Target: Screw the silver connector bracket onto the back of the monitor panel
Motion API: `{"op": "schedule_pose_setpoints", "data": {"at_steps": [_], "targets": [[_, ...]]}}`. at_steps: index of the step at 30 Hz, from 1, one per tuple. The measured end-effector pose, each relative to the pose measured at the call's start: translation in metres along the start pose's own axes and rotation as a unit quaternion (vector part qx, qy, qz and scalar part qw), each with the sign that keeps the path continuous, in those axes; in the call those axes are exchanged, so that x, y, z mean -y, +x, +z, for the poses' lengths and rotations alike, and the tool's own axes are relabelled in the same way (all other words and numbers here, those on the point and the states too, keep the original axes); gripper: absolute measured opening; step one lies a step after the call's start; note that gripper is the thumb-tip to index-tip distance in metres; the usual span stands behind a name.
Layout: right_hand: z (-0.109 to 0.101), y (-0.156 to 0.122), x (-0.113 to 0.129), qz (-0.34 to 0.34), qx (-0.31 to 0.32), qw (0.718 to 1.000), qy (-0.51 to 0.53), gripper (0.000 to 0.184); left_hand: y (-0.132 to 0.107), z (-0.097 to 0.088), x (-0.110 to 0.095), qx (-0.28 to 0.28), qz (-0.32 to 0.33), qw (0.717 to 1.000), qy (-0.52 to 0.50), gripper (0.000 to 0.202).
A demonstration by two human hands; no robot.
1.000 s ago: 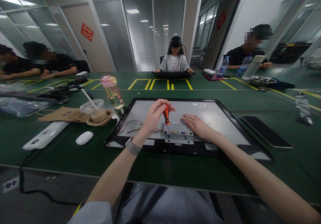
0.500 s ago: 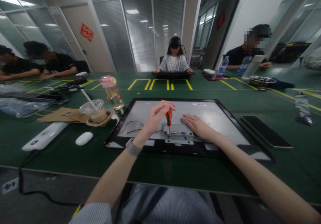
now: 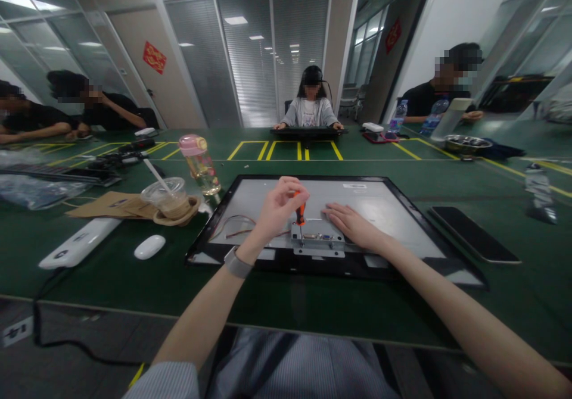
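Observation:
A flat display panel (image 3: 384, 220) lies back side up on the green table, its grey metal sheet framed in black. My left hand (image 3: 279, 205) grips an orange and black screwdriver (image 3: 301, 213) by the top of its handle. The tool stands nearly upright, its tip down at the left end of a small metal bracket (image 3: 317, 243) with ports. My right hand (image 3: 353, 225) lies flat on the panel just right of the bracket, fingers stretched out. Thin cables (image 3: 235, 226) run over the panel's left part.
To the left are a white mouse-like case (image 3: 150, 247), a white power strip (image 3: 80, 244), an iced drink cup (image 3: 170, 198) and a pink-lidded bottle (image 3: 201, 164). A black phone (image 3: 474, 234) lies at right. Across the table, a person (image 3: 310, 107) holds a dark panel.
My left fingers have closed round the top of the screwdriver handle, where they were more stretched out before. My right hand has stayed put. A person at far left raised a hand.

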State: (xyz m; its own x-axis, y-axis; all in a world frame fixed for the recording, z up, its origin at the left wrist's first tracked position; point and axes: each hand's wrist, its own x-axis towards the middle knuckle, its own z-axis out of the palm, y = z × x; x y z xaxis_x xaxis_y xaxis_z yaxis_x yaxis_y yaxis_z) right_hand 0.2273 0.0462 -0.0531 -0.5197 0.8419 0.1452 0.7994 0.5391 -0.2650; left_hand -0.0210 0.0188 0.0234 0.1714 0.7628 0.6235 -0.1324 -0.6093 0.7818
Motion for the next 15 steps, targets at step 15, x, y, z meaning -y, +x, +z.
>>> {"op": "schedule_pose_setpoints", "data": {"at_steps": [15], "targets": [[0.0016,0.0007,-0.0011,-0.001,0.006,1.000,0.001,0.057,-0.0021,0.0004,-0.0040,0.027,-0.001,0.999,-0.038,0.022]]}}
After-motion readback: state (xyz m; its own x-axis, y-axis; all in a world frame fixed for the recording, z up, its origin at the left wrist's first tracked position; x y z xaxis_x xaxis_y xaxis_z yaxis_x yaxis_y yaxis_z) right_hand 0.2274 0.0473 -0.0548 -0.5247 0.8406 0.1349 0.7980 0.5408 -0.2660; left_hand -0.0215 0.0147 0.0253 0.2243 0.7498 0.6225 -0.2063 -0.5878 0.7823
